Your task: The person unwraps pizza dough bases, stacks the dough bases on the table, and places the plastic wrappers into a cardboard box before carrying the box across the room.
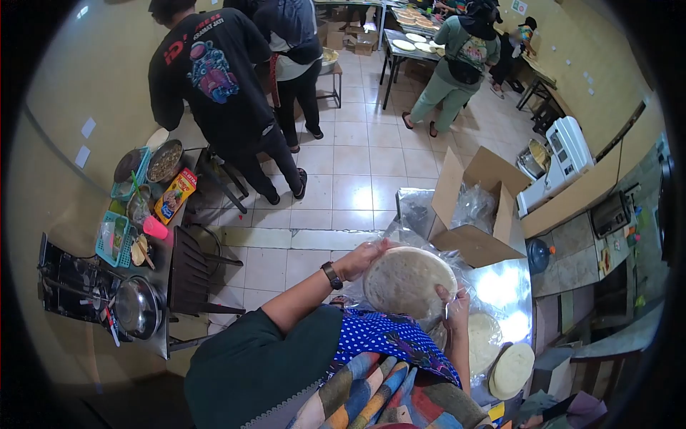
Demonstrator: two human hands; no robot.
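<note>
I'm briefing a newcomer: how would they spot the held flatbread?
Find the shiny metal table, then the open cardboard box on it. Nearer the camera is a pale round flatbread in clear plastic. Unlike the flatbreads lying on the table, it is held up by the left hand and right hand.

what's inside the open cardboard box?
Crumpled clear plastic shows inside the box. Anything beneath that plastic, and the bottom of the box, is covered; can't tell.
</note>
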